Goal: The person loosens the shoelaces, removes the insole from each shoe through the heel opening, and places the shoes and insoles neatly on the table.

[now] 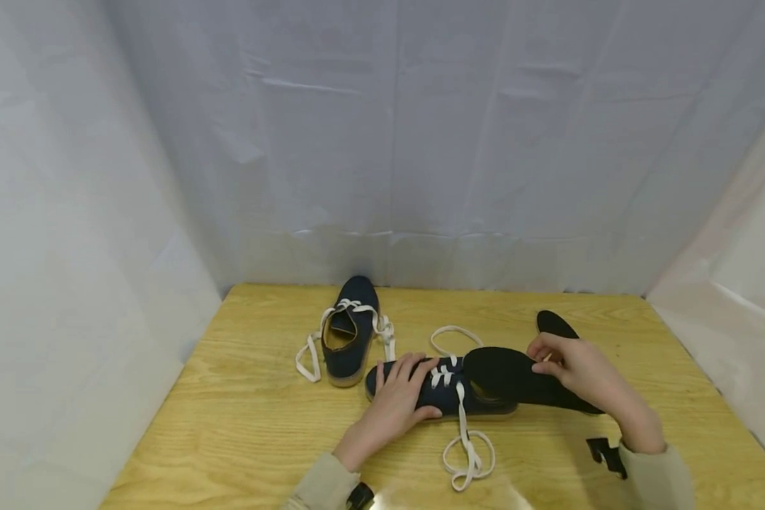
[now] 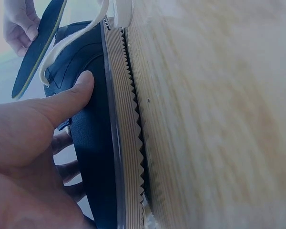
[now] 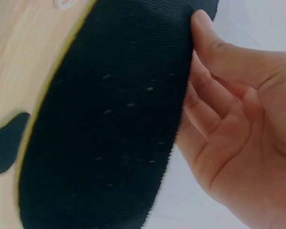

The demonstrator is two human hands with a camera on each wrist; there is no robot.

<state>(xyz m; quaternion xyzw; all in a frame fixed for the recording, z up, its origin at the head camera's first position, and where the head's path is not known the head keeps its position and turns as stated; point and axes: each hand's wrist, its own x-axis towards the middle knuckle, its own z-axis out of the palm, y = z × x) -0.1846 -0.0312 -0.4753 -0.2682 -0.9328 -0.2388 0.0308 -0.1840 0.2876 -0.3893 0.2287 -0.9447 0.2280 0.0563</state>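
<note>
A dark blue lace-up shoe (image 1: 449, 405) lies sideways on the table, toe to the left. My left hand (image 1: 395, 404) grips its front part, thumb on the near side in the left wrist view (image 2: 81, 90) and fingers over the top. Between thumb and fingers my right hand (image 1: 580, 365) pinches the edge of a black insole (image 1: 503, 372). One rounded end of this insole is over the shoe's opening and hides part of it. In the right wrist view the insole (image 3: 105, 114) shows a yellowish edge.
A matching shoe (image 1: 353, 354) stands farther back on the left, its white laces loose. Behind my right hand a second black insole (image 1: 556, 324) lies on the wooden table (image 1: 242, 425), partly hidden. White lace (image 1: 472, 460) loops trail off the nearer shoe. Pale curtains (image 1: 382, 142) surround the table.
</note>
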